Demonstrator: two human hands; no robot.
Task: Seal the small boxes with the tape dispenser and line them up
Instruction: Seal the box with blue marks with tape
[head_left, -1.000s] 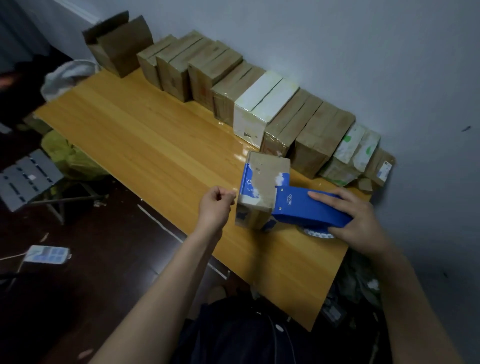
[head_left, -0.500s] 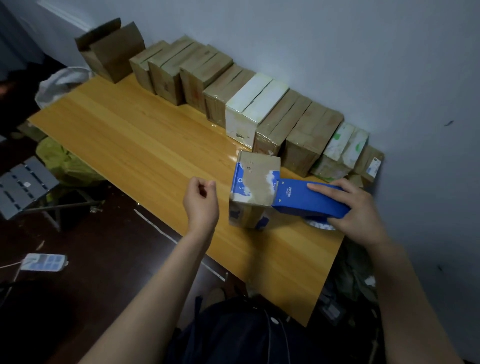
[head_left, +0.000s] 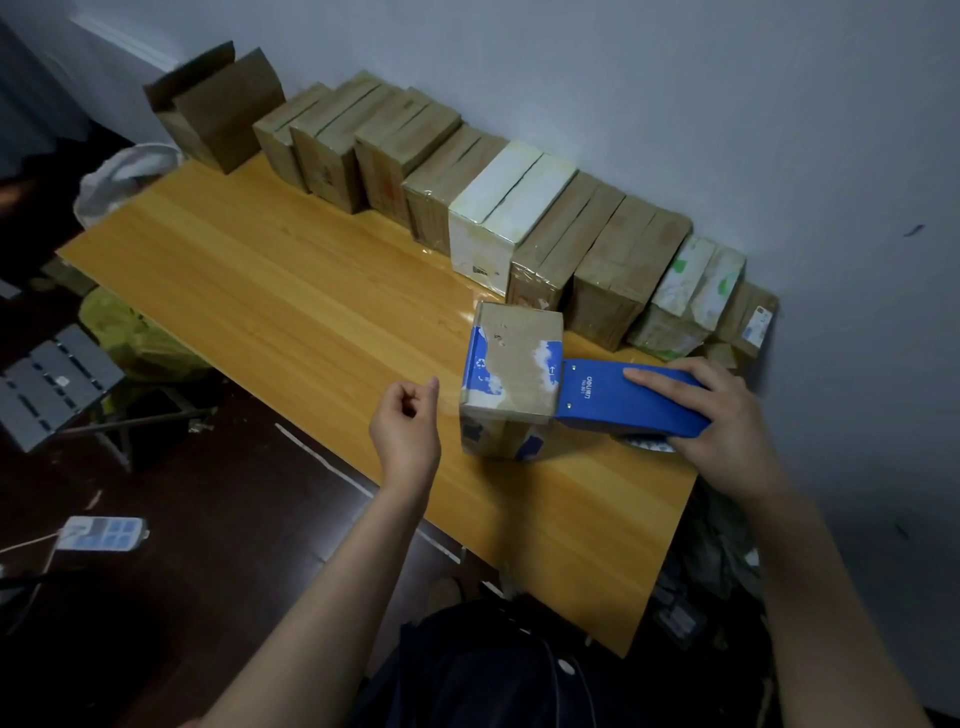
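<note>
Tape dispenser (head_left: 623, 397) lengthwise, nose at box (head_left: 514, 364)

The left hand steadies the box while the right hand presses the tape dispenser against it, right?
Not quite: the head view shows the left hand beside the box, not touching it. The right hand does press the tape dispenser against it.

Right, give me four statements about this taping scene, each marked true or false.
1. The right hand holds the blue tape dispenser. True.
2. The left hand presses on the box being taped. False: it hovers beside that box, touching nothing.
3. The dispenser's front meets the box's top right edge. True.
4. The white box ends the row at the far left. False: an open brown box stands there; the white box is mid-row.
</note>
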